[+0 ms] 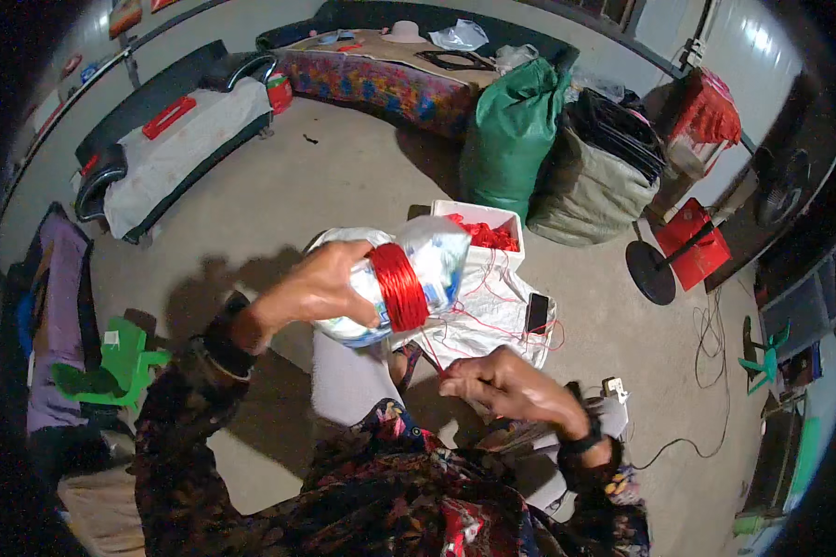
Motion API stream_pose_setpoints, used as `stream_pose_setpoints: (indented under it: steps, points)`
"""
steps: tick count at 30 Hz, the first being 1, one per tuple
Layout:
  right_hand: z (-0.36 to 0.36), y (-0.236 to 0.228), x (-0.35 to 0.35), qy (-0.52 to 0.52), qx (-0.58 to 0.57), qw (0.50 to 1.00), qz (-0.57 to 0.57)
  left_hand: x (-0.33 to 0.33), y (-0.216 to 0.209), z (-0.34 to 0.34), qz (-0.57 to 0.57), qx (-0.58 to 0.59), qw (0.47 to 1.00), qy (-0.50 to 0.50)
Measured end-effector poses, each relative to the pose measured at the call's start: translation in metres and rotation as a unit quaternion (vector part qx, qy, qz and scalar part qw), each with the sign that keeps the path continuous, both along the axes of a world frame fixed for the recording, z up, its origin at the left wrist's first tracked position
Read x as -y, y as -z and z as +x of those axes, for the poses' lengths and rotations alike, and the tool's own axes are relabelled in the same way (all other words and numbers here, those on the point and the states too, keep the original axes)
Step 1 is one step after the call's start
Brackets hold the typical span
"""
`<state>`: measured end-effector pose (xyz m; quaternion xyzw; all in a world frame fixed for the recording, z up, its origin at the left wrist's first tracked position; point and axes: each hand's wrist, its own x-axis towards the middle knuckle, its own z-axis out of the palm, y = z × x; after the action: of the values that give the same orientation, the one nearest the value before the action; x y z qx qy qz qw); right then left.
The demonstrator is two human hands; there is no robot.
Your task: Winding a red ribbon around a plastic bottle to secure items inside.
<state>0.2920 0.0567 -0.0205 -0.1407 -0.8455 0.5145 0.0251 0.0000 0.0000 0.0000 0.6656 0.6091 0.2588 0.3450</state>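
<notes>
A rounded white-and-blue bundle in clear plastic (444,251) is raised above my lap. Many turns of shiny red cord (400,290) circle its middle. My left hand (330,283) grips the bundle from its left side, thumb below and fingers over the top. Lower and to the right, my right hand (506,382) is closed in a pinch on the red cord, and a strand runs from there up to the windings. Just beyond the bundle stands a white box (518,243) with a tangle of red cord (488,234) inside.
Loose red strands cross a white sheet (478,325), where a black phone (537,314) lies. Farther off are a green sack (511,139), a beige sack (594,190) and a fan's round base (650,272). A green chair (111,367) stands left; a cable (715,436) trails right.
</notes>
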Motion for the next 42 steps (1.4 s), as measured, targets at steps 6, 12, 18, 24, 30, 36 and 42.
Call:
stream_pose_setpoints:
  steps: [6, 12, 18, 24, 30, 36, 42]
  points:
    - [-0.012, -0.107, -0.044, 0.018, -0.067, 0.996, 0.056, 0.024, -0.02, 0.065, 0.011, -0.151, 0.973, 0.177]
    - [0.011, 0.078, -0.054, 0.093, -0.077, 0.936, -0.331, 0.026, -0.045, 0.056, -0.002, 0.192, 0.956, 0.223]
    - [-0.016, -0.008, -0.004, 0.022, -0.06, 0.997, -0.045, 0.005, 0.002, -0.015, 0.002, 0.031, 0.999, -0.039]
    - [-0.032, -0.092, -0.053, 0.019, -0.071, 0.996, 0.058, 0.025, 0.009, 0.044, 0.027, -0.138, 0.971, 0.191]
    - [-0.016, 0.072, -0.058, 0.053, -0.051, 0.961, -0.266, 0.028, -0.038, 0.031, 0.003, 0.204, 0.967, 0.152]
    - [-0.02, -0.043, -0.003, -0.006, -0.075, 0.995, 0.058, 0.0, 0.021, -0.013, -0.002, 0.027, 0.999, -0.018]
    - [-0.04, -0.082, -0.056, -0.016, -0.054, 0.998, 0.036, 0.033, 0.029, 0.05, 0.023, 0.073, 0.967, 0.243]
